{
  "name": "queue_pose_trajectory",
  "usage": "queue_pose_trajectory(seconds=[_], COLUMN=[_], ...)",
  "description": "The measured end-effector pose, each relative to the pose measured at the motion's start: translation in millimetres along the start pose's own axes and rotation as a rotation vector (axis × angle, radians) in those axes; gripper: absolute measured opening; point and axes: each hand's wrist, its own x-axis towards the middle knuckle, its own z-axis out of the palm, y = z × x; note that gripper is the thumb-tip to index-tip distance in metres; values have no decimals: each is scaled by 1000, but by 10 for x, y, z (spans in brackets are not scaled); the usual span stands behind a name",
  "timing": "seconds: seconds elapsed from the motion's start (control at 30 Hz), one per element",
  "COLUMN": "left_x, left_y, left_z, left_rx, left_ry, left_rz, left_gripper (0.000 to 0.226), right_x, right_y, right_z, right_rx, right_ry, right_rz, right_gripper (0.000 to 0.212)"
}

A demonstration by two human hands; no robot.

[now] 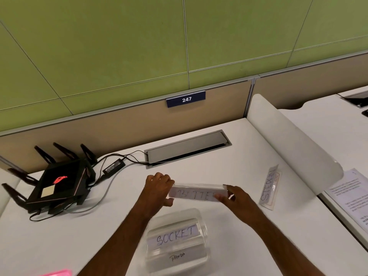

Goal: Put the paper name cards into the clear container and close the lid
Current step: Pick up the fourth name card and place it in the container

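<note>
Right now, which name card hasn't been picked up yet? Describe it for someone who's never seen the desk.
On the white desk, look right of both hands, beside the curved white divider. The STEPHAN card lies there alone, untouched, its lettering running away from the viewer, unlike the cards in the clear container.

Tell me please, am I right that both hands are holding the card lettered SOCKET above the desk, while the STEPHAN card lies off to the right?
Not quite: the head view shows the left hand and right hand holding the card beginning "BUTTE". The SOCKET card sits in the clear container. The STEPHAN card does lie to the right.
</note>
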Motion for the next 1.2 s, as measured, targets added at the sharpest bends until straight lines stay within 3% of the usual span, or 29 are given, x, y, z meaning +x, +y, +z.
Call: queue_pose_trajectory(seconds=[0.23, 0.43, 0.67, 0.87, 0.97, 1.2], left_x=[-232, -430, -704, -885, -956, -1094], left_y=[-91, -170, -305, -417, -450, -412], left_z=[63, 77, 27, -50, -43, -29], left_rx=[-154, -296, -498, -607, -643, -757], left_ry=[-13, 1, 47, 47, 17, 0], left_rz=[-27, -68, -125, -174, -227, -315], left_gripper=[55, 53, 47, 46, 53, 59], right_x=[-56, -38, -38, -129, -153, -192], right_y=[-61, -162, -228, -288, -305, -281], right_z=[68, 185, 229, 241, 255, 299], right_rx=[51, 210, 279, 157, 108, 96], right_ry=[33, 51, -93, -215, -229, -210], right_rz=[-45, -147, -226, -288, -308, -291], right_gripper=[72, 38, 48, 64, 73, 69])
